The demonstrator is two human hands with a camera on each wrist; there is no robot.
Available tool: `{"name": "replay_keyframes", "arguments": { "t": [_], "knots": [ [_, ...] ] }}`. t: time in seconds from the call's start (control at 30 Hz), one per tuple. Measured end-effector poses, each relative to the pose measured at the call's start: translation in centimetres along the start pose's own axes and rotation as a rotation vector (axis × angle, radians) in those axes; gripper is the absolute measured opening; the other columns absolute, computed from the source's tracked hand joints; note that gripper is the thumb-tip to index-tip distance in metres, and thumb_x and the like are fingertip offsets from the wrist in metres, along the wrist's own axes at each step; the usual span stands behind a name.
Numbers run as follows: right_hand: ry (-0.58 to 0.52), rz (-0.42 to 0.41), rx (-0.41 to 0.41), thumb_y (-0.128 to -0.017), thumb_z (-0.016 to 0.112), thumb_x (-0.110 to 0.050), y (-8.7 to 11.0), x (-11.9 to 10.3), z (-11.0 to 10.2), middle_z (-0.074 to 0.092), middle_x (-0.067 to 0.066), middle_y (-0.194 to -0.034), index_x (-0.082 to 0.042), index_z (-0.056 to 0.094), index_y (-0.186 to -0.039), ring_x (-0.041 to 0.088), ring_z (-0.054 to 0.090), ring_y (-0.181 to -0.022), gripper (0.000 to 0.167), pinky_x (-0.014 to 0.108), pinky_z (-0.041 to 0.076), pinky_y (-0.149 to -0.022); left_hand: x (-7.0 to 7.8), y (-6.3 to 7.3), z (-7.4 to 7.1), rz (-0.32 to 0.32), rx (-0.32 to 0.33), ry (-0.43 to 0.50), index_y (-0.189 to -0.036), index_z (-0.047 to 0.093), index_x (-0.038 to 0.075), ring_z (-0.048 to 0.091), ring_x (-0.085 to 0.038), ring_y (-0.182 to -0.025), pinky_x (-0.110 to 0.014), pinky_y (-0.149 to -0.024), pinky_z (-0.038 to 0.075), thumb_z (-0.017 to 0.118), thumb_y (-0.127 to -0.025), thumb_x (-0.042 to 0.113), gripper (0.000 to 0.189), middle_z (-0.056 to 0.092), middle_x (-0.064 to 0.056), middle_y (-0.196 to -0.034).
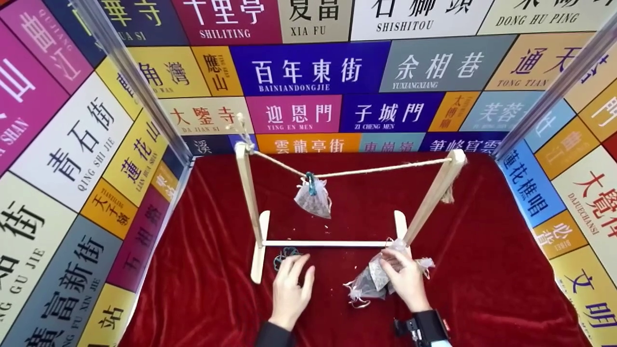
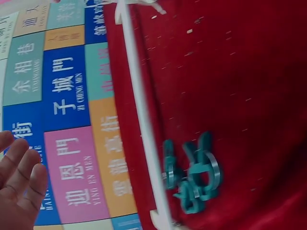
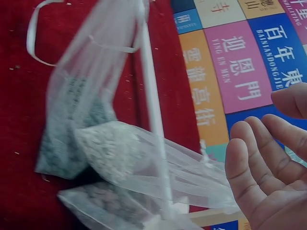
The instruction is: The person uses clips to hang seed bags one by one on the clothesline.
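Note:
My left hand [image 1: 290, 289] hovers with loose, parted fingers just in front of several teal spring clips [image 2: 204, 172], which lie on the red cloth. Nothing is between its fingers. My right hand [image 1: 407, 279] is over a group of gauze drawstring bags, thumb and fingers apart. Its fingertips are beside the gauze end of a bag with white granules [image 3: 112, 148]. Under that one lie a bag with grey-green contents [image 3: 72, 120] and a darker bag [image 3: 103, 203]. Another filled gauze bag [image 1: 313, 200] hangs from the rope [image 1: 381, 168] by a teal clip [image 1: 311, 184].
A wooden frame stands on the red cloth [image 1: 207, 250], with a left post [image 1: 249, 193], a right post [image 1: 431, 197] and a low white crossbar [image 1: 328, 244]. The rope spans the post tops and sags at the bag. Printed sign panels [image 1: 313, 70] wall the back and sides.

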State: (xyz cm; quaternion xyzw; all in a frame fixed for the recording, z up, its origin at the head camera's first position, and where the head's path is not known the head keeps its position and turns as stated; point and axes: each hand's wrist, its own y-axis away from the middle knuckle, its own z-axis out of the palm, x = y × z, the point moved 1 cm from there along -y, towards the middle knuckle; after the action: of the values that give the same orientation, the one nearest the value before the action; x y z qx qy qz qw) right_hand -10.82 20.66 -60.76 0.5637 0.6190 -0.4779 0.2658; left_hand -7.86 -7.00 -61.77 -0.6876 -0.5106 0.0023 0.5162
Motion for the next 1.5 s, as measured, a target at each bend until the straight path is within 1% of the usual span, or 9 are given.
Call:
{"name": "replay_keyframes", "arguments": {
  "t": [0.1, 0.27, 0.53, 0.7, 0.87, 1.0, 1.27, 1.43, 1.5],
  "knots": [
    [-0.008, 0.008, -0.032, -0.087, 0.073, 0.01, 0.3, 1.4, 0.5, 0.074, 0.02, -0.097, 0.007, 0.074, -0.109, 0.005, 0.065, -0.079, 0.023, 0.012, 0.052, -0.071, -0.3, 0.7, 0.3, -0.017, -0.02, -0.016, -0.116, 0.075, 0.008, 0.066, -0.018, -0.098, -0.029, -0.083, 0.055, 0.078, -0.088, 0.011, 0.029, 0.068, -0.004, -0.105],
    [-0.022, -0.021, -0.067, -0.087, 0.075, 0.007, 0.5, 1.5, 1.8, 0.075, 0.015, -0.096, 0.003, 0.075, -0.108, 0.004, 0.065, -0.079, 0.022, 0.015, 0.053, -0.071, -1.3, 1.3, 0.3, -0.057, -0.072, -0.038, -0.114, 0.075, 0.007, 0.066, -0.018, -0.095, -0.031, -0.079, 0.055, 0.078, -0.085, 0.008, 0.029, 0.068, -0.004, -0.104],
    [0.039, -0.181, -0.103, -0.08, 0.077, 0.007, 0.3, -0.1, 4.8, 0.072, 0.005, -0.089, 0.001, 0.076, -0.102, 0.008, 0.066, -0.075, 0.023, 0.024, 0.056, -0.064, -4.1, 2.2, 0.3, -0.02, -0.181, -0.145, -0.112, 0.075, 0.007, 0.068, -0.026, -0.094, -0.04, -0.076, 0.058, 0.082, -0.078, 0.003, 0.035, 0.069, -0.007, -0.104],
    [0.034, -0.183, -0.217, -0.081, 0.076, 0.005, 0.6, -1.2, 7.2, 0.071, 0.005, -0.091, 0.001, 0.075, -0.104, 0.012, 0.066, -0.075, 0.024, 0.026, 0.057, -0.066, -5.7, 3.0, 0.1, -0.019, -0.321, -0.278, -0.111, 0.074, 0.004, 0.066, -0.031, -0.098, -0.045, -0.077, 0.057, 0.087, -0.073, 0.009, 0.041, 0.068, -0.01, -0.106],
    [0.073, -0.19, -0.313, -0.082, 0.076, 0.003, 1.4, -1.4, 9.2, 0.071, 0.005, -0.092, -0.003, 0.075, -0.104, 0.012, 0.067, -0.076, 0.023, 0.026, 0.058, -0.066, -6.5, 3.5, 0.3, -0.025, -0.48, -0.354, -0.115, 0.073, 0.003, 0.063, -0.03, -0.104, -0.047, -0.082, 0.056, 0.085, -0.072, 0.012, 0.046, 0.066, -0.01, -0.111],
    [0.054, -0.213, -0.356, -0.082, 0.075, 0.003, 1.8, -1.2, 10.2, 0.071, 0.006, -0.09, -0.004, 0.075, -0.101, 0.009, 0.067, -0.073, 0.021, 0.026, 0.056, -0.064, -7.0, 3.7, 0.5, -0.006, -0.548, -0.402, -0.118, 0.073, 0.001, 0.061, -0.03, -0.105, -0.046, -0.085, 0.054, 0.084, -0.07, 0.011, 0.05, 0.065, -0.011, -0.114],
    [0.026, -0.242, -0.38, -0.082, 0.075, 0.004, 2.1, -0.9, 10.5, 0.071, 0.006, -0.089, -0.004, 0.075, -0.099, 0.011, 0.067, -0.071, 0.019, 0.027, 0.056, -0.062, -7.5, 3.7, 1.3, 0.054, -0.564, -0.454, -0.109, 0.074, 0.002, 0.062, -0.03, -0.096, -0.044, -0.079, 0.054, 0.086, -0.066, 0.01, 0.045, 0.066, -0.012, -0.104],
    [0.027, -0.228, -0.381, -0.083, 0.075, 0.003, 2.0, -0.9, 10.3, 0.072, 0.006, -0.09, -0.004, 0.075, -0.1, 0.009, 0.066, -0.072, 0.018, 0.031, 0.058, -0.063, -7.8, 3.1, 1.4, 0.097, -0.501, -0.451, -0.094, 0.073, 0.003, 0.062, -0.031, -0.088, -0.042, -0.072, 0.054, 0.085, -0.061, 0.012, 0.036, 0.063, -0.013, -0.091],
    [0.027, -0.212, -0.384, -0.084, 0.075, 0.003, 2.0, -0.9, 10.2, 0.072, 0.006, -0.09, -0.004, 0.075, -0.1, 0.008, 0.065, -0.072, 0.018, 0.03, 0.058, -0.064, -7.8, 2.7, 1.3, 0.08, -0.471, -0.427, -0.088, 0.071, 0.004, 0.062, -0.032, -0.085, -0.043, -0.071, 0.054, 0.083, -0.06, 0.012, 0.032, 0.062, -0.013, -0.087]
  ]
}}
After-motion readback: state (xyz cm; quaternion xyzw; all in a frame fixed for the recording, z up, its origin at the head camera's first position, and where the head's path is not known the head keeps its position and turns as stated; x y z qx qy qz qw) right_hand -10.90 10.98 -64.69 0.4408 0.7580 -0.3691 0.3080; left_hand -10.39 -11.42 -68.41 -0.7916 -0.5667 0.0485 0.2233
